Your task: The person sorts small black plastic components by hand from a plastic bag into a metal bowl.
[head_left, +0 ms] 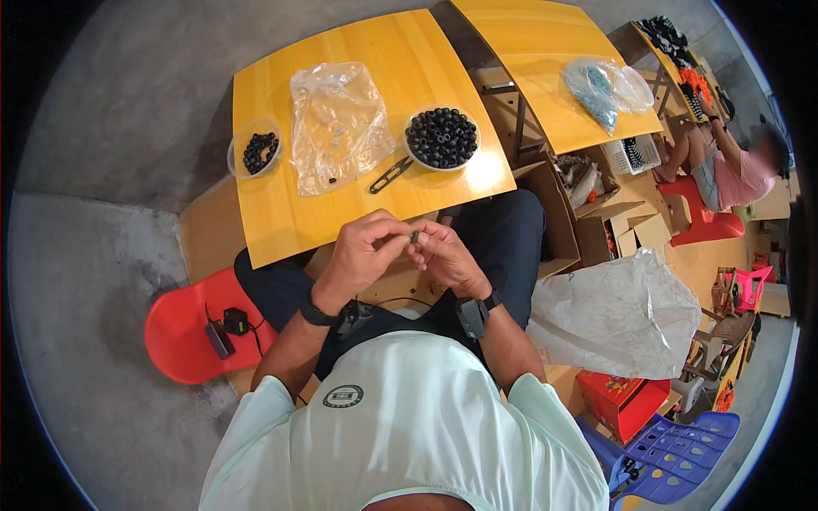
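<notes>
Above my lap, just off the table's near edge, my left hand [368, 253] and my right hand [449, 257] meet with their fingertips pinched. Between them is a small dark piece [415, 238], too small to tell its kind. On the yellow table [264, 209] ahead, a clear plastic bag [319, 157] lies flat with a few tiny shiny bits and one black bit on it. Black thread snips [390, 175] rest to its right. Beside them, a white bowl [443, 168] is heaped with round black parts [441, 136]. A clear tub [233, 160] at the left holds fewer black parts.
A second yellow table [532, 43] to the right carries a bag of bluish bits [594, 94]. Cardboard boxes [545, 213] and a whitish sack [618, 315] lie on my right. A red stool [183, 328] with black devices stands left. Another person [737, 175] sits far right.
</notes>
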Demonstrator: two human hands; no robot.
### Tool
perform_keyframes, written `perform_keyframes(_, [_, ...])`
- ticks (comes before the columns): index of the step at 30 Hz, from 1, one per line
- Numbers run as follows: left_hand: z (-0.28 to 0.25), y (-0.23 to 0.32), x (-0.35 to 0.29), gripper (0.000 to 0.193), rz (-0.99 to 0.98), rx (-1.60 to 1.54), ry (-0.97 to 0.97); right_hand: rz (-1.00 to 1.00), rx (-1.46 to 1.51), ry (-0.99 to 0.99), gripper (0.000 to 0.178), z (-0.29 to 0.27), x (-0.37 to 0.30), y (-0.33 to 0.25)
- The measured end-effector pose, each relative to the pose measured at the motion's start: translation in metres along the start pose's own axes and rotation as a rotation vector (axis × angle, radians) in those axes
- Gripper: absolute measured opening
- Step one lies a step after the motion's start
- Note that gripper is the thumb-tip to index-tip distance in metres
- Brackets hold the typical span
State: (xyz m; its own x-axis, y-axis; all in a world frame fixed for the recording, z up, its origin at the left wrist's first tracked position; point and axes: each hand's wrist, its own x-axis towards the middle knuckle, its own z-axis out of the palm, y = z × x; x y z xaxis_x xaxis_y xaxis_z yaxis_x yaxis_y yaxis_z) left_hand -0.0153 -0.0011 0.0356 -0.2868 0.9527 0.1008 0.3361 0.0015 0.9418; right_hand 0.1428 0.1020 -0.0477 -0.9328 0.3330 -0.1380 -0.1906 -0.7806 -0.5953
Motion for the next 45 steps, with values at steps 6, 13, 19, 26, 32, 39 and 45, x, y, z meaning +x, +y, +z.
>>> perform_keyframes(6, [0.002,-0.013,-0.011,0.018,0.1,0.076,0.068,0.015,-0.077,-0.009,0.023,0.002,0.001,0.005])
perform_keyframes(13, [0.007,-0.012,-0.02,0.023,0.176,0.283,0.054,0.054,-0.123,0.015,0.021,0.004,0.002,0.014])
perform_keyframes(19, [0.019,-0.012,-0.024,0.025,0.176,0.235,0.141,0.056,0.127,0.028,0.02,-0.002,0.001,0.024])
perform_keyframes(26, [0.005,-0.025,-0.027,0.026,-0.004,0.007,0.093,0.098,0.241,-0.026,0.021,-0.002,0.003,0.029])
perform_keyframes(32, [0.011,-0.024,-0.025,0.02,0.012,0.017,0.107,0.11,0.265,-0.018,0.021,-0.001,0.004,0.031])
perform_keyframes(39, [0.002,-0.03,-0.018,0.019,-0.076,-0.021,0.095,0.105,0.295,-0.026,0.022,-0.005,0.002,0.029])
perform_keyframes(45, [-0.066,-0.097,0.022,0.011,-0.067,0.551,0.406,0.059,0.296,-0.03,0.021,-0.02,-0.002,0.017])
